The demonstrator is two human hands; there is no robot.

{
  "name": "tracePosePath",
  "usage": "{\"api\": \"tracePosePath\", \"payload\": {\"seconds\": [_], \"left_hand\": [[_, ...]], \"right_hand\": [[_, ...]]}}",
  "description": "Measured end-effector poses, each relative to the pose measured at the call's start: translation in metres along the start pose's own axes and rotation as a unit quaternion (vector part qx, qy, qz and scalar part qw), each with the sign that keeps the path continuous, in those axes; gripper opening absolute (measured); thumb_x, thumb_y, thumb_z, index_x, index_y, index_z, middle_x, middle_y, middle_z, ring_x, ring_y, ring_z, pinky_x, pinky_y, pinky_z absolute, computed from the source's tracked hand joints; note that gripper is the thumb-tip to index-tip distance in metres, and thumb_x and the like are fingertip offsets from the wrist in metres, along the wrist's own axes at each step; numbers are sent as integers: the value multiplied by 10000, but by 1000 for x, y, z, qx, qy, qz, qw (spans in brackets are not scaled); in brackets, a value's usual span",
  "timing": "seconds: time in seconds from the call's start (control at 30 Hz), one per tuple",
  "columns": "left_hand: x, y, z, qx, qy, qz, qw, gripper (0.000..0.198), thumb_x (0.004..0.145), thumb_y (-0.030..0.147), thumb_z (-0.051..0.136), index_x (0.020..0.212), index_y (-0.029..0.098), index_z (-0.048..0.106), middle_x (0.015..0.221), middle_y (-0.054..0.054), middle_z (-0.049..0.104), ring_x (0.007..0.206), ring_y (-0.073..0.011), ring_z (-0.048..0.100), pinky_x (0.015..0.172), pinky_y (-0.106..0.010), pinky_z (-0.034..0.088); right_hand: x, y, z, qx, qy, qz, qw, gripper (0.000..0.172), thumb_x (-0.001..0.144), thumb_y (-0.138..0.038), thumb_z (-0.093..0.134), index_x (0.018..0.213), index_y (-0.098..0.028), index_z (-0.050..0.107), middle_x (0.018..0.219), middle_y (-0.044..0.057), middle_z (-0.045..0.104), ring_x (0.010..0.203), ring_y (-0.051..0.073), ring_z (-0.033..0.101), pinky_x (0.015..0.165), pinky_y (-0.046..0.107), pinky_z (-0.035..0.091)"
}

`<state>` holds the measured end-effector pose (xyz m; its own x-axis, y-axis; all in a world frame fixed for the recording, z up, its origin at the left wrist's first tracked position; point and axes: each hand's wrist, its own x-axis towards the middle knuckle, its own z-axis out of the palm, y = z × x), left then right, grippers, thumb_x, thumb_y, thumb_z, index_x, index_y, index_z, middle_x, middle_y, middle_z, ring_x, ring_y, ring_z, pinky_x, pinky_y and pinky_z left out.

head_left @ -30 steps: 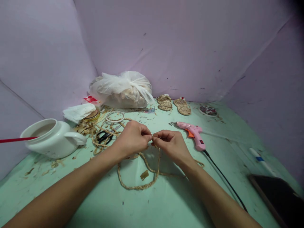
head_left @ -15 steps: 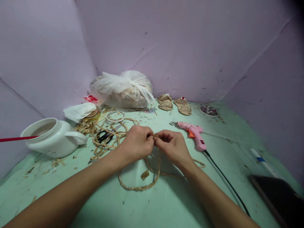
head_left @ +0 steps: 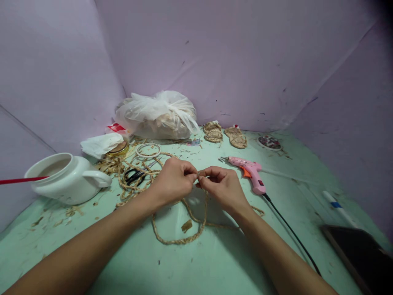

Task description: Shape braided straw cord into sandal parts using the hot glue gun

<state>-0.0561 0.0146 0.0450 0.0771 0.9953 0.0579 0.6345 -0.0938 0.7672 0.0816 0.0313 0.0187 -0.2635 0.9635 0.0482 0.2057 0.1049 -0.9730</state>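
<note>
My left hand and my right hand meet above the table, fingertips pinched around a small end of braided straw cord. The fingers cover most of that end. From below my right hand the cord drops to the table and curves in a loose loop under both hands. More of it is tangled left of my left hand, around black-handled scissors and a white ring. Inside the loop lies a brown scrap.
A pink glue gun with a black cable lies at right, near a marker and a dark device. A white pot stands left. Behind are a plastic bag, two small woven soles and a round dish.
My left hand has shifted slightly left and turned, so its thumb and fingertip pinch shows more clearly. The right hand stays nearly in place, and the cord loop has barely moved.
</note>
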Motion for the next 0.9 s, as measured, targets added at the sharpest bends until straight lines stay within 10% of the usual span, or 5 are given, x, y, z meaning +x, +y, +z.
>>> {"api": "tracePosePath", "payload": {"seconds": [0.9], "left_hand": [[-1, -1, 3, -47, 12, -38, 998, 178, 667, 139, 503, 685, 119, 679, 424, 33, 542, 395, -77, 470, 443, -188, 369]], "right_hand": [[1, 1, -4, -21, 13, -3, 1000, 129, 641, -248, 594, 646, -137, 659, 618, 51, 660, 581, 176, 617, 524, 258, 446]]}}
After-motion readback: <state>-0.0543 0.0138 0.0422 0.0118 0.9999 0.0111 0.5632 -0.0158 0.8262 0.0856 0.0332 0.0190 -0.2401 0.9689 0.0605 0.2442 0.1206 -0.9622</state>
